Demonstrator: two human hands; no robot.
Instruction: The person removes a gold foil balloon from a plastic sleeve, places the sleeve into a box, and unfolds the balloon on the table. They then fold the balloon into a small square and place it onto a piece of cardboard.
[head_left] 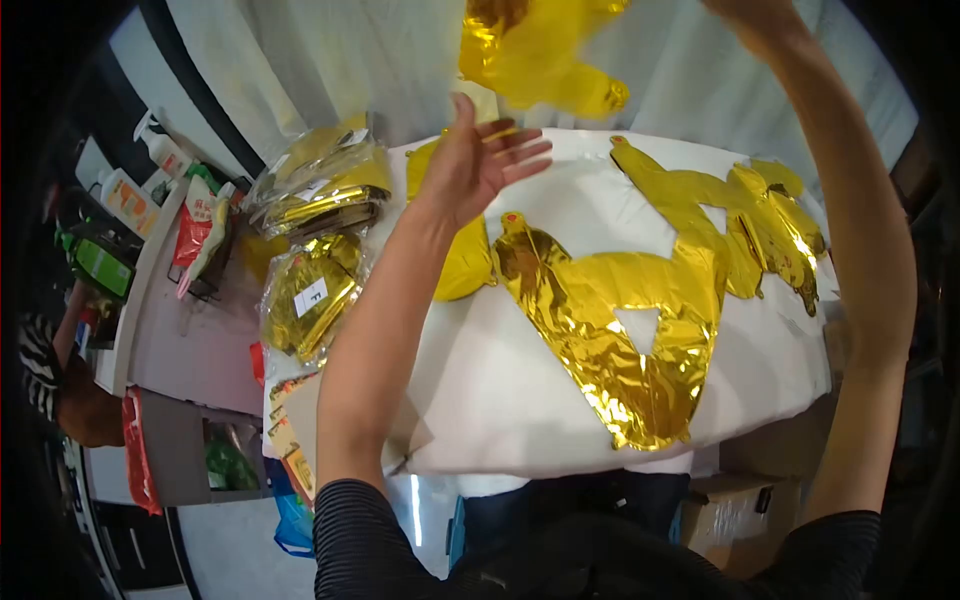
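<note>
My left hand (472, 168) is raised over the table's far side, palm up, fingers spread and holding nothing. Just above it a gold foil balloon (545, 55) hangs in the air, blurred and cut off by the top edge. At the top right, my right hand (758, 18) is only partly visible and its fingers are out of frame. A flat gold foil letter A balloon (590, 285) lies on the white table below the hands. More flat gold foil balloons lie at the right (690, 195) and partly behind my left forearm (465, 260).
Clear bags of folded gold foil, one bag (312, 295) labelled F, lie along the table's (490, 420) left side. Paper cards (295, 425) sit at the left front corner. Bottles (130, 200) stand on a side counter. Under the right side is a cardboard box (745, 520). Another person's arm shows far left.
</note>
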